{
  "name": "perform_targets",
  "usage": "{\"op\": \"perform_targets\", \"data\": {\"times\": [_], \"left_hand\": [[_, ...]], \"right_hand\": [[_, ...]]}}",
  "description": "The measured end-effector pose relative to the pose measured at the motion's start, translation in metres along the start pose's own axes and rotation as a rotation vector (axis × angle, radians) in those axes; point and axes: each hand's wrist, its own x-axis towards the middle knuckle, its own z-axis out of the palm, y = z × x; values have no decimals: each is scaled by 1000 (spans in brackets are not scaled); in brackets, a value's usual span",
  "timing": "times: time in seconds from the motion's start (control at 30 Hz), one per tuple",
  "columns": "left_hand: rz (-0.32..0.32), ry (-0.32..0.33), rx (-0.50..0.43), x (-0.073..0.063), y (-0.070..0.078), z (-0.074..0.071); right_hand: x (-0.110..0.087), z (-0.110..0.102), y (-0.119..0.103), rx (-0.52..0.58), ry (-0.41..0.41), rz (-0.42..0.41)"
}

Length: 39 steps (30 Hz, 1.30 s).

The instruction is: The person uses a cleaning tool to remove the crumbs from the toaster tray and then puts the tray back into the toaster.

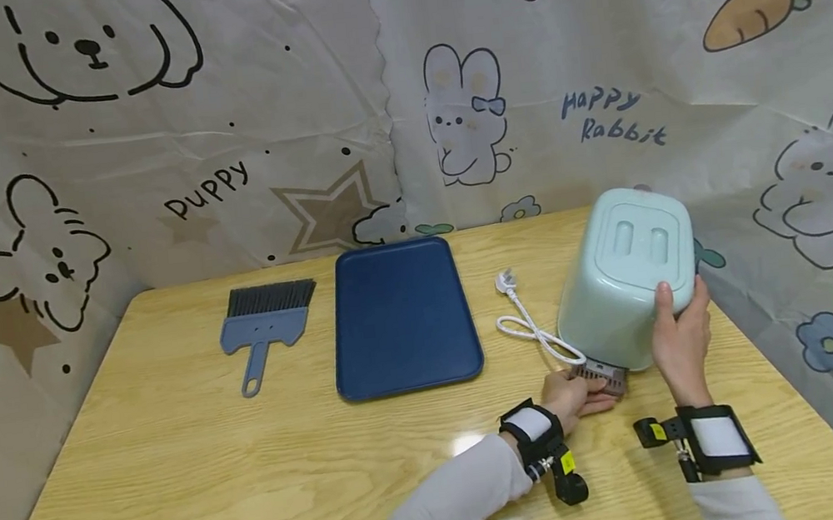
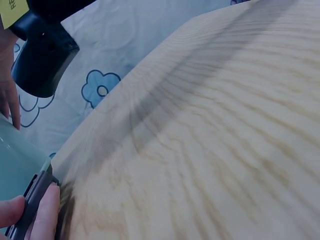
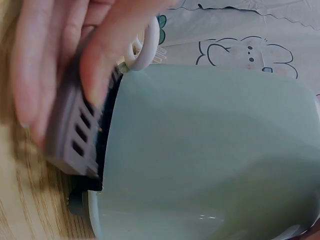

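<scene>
A mint-green, box-shaped electric appliance [image 1: 603, 317], with two oval recesses on its upward-facing side, is at the right of the table. My right hand [image 1: 684, 343] grips its right side, thumb near the edge of the recessed face and fingers round the far corner. At its lower end, my left hand [image 1: 568, 396] pinches a grey slotted plastic piece [image 3: 75, 125] between thumb and fingers. In the right wrist view, this piece lies against a dark opening at the appliance's end; whether it is attached cannot be seen.
The appliance's white power cord [image 1: 532, 332] and plug lie looped to its left. A dark blue tray [image 1: 403, 320] lies mid-table, with a blue-grey hand brush [image 1: 265, 329] farther left. Printed cloth hangs behind and beside the table.
</scene>
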Motion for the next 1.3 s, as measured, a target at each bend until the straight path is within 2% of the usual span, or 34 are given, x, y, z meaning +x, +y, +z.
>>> {"op": "perform_targets", "data": {"times": [0.27, 0.57, 0.8, 1.13, 1.3], "left_hand": [[-52, -70, -16, -8, 0, -12], [-60, -138, -30, -22, -3, -24], [-80, -127, -38, -28, -5, -30], [-60, -171, -27, -44, -6, -40], [-71, -188, -28, -49, -7, -47]], "right_hand": [[-1, 0, -1, 7, -8, -8], [-3, -2, -2, 2, -20, 13], [-1, -2, -2, 4, -22, -4], [0, -2, -4, -4, -17, 13], [-2, -2, -5, -4, -25, 15]]}}
